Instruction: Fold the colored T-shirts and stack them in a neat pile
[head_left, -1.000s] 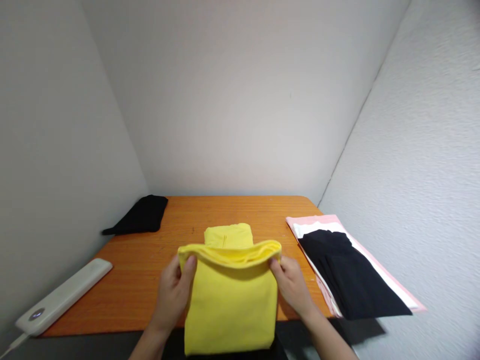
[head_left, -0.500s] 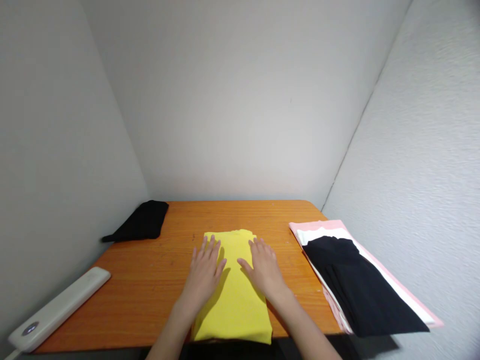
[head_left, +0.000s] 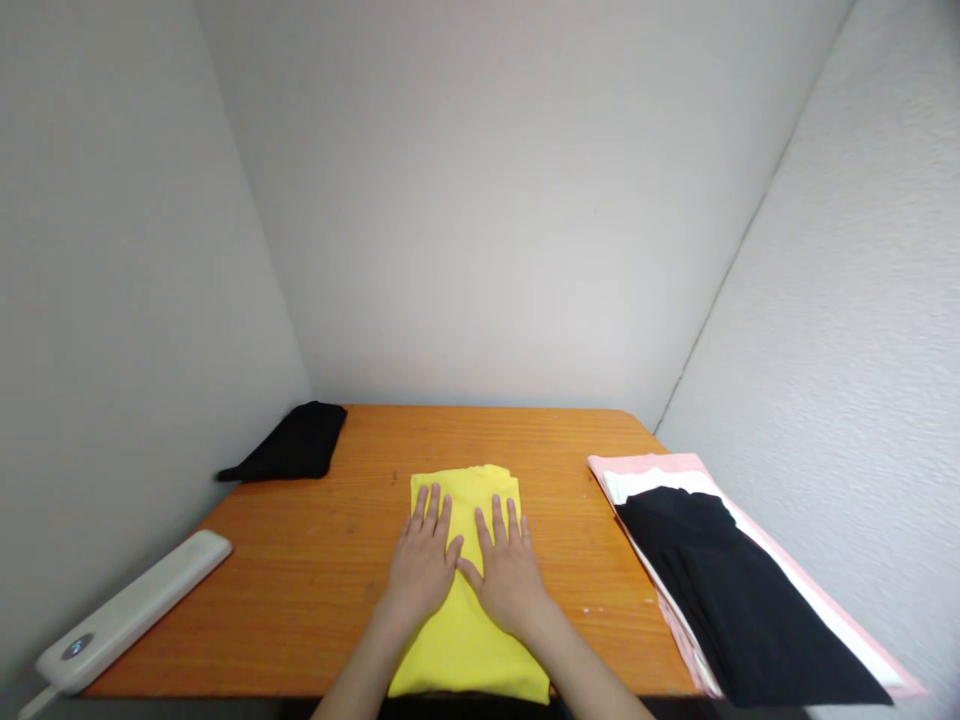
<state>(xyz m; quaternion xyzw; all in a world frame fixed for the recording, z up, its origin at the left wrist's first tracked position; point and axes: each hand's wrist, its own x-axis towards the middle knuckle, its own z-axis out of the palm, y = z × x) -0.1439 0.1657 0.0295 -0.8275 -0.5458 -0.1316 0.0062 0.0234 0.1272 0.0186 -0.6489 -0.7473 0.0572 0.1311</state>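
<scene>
Flat on yellow cloth [head_left: 469, 655]

Rests left hand [head_left: 422, 568] and right hand [head_left: 511, 580], with spread, released fingers [head_left: 433, 508], on this, midway along the near edge of the bench [head_left: 300, 585]. Shows an oval mark [head_left: 77, 646], too small to read, on the white device [head_left: 146, 602] by the near left corner. Has stacked fabrics [head_left: 742, 595] along the right edge.

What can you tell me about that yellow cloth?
The yellow cloth is plain, bright and looks like soft fabric. It lies folded into a long, flattish rectangle in the middle of the wooden table, its near end at the table's front edge. Its far edge is slightly uneven. The left hand and right hand rest on it, palms down, fingers spread. Its underside is hidden.
</scene>
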